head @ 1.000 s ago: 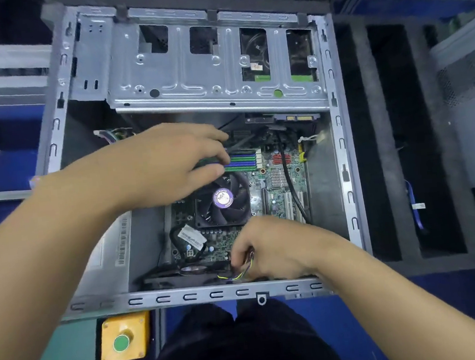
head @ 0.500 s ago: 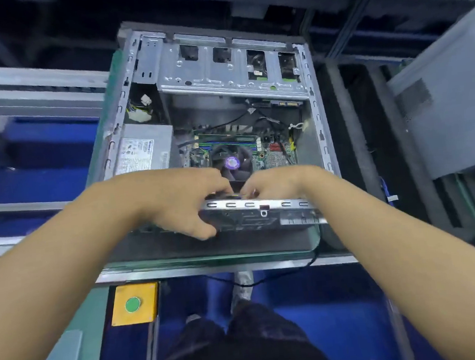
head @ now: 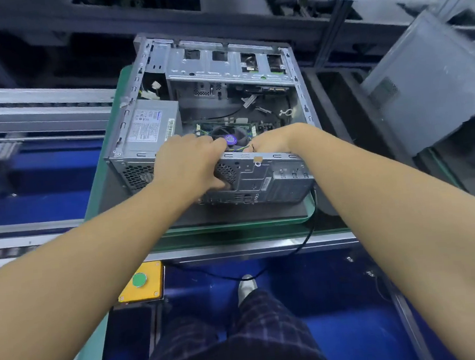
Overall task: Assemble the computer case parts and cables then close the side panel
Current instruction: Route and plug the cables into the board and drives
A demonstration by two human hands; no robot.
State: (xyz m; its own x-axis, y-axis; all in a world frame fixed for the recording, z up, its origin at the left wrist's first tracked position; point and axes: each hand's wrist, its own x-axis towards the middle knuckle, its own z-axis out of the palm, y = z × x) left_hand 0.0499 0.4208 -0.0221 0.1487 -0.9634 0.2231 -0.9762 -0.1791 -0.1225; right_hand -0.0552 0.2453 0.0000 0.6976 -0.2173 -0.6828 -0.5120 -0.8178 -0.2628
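The open grey computer case [head: 288,181] lies on its side on a green mat [head: 102,191], with its rear panel facing me. Inside I see the power supply [head: 151,127], the CPU fan with a purple sticker [head: 230,139] and the drive cage [head: 220,66]. My left hand [head: 191,161] grips the case's rear edge by the fan grille, fingers inside and thumb on the outer panel. Just inside the same edge, my right hand [head: 270,142] pinches thin coloured fan wires [head: 243,148]. Its fingertips are hidden behind the edge.
A loose grey side panel [head: 429,82] leans at the right. A yellow box with a green button [head: 139,280] hangs below the bench's front edge. A black cable [head: 307,237] droops from the case's right rear corner. Metal rails run along the left.
My left hand left the memory slots beside the CPU fan and came back to the case's rear edge. My right hand stayed at the wires. My view pulled back from the case.
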